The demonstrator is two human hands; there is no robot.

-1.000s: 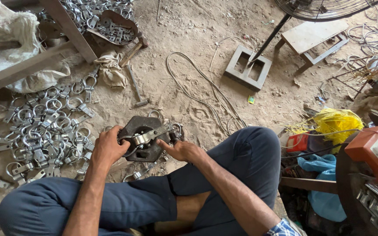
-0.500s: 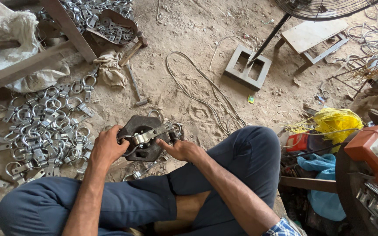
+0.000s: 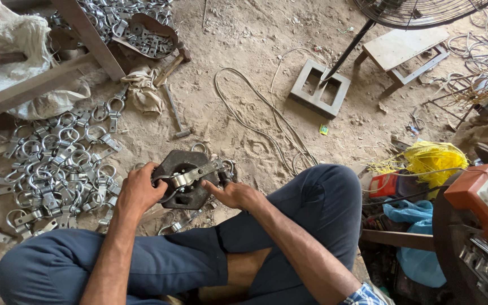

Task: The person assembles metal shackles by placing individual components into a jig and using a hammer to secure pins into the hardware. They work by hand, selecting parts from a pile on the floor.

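I sit cross-legged on a dirt floor with a dark hexagonal metal block [image 3: 184,195] in front of my knees. A shiny metal ring clamp [image 3: 190,176] lies across the top of the block. My left hand [image 3: 138,191] grips the clamp's ring end at the block's left side. My right hand [image 3: 234,195] holds the clamp's strap end at the block's right side, fingers pinched on it. A large heap of similar finished clamps [image 3: 57,169] is spread on the ground to my left.
A hammer [image 3: 175,113] and a crumpled rag [image 3: 142,90] lie beyond the block. A looped cable [image 3: 261,113], a square metal frame [image 3: 319,89], a fan stand, a small wooden stool [image 3: 405,51], yellow strapping [image 3: 433,161] and an orange machine [image 3: 481,197] are to the right.
Both hands stay on the clamp over the block; nothing has visibly moved.
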